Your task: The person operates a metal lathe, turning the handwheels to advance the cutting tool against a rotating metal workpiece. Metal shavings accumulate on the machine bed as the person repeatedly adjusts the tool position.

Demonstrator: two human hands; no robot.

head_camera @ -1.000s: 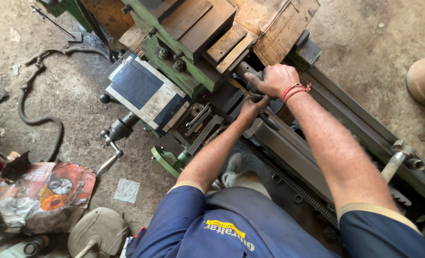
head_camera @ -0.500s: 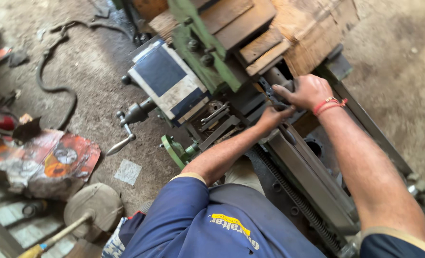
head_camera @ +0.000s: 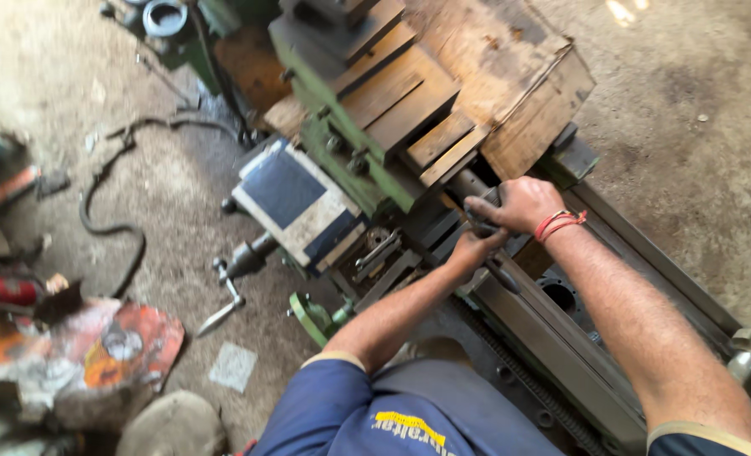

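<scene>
Both hands point(head_camera: 510, 207) now higher, beside wooden block point(head_camera: 493, 76) edge.

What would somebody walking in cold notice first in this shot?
First, the two bare hands meeting at the middle of an old green lathe: the right hand, with a red thread band at the wrist, grips a dark metal part, and the left hand presses in just below it. Next, the worn wooden blocks stacked on the machine above the hands. At lower left, a crank handle sticks out over the dusty floor.
</scene>
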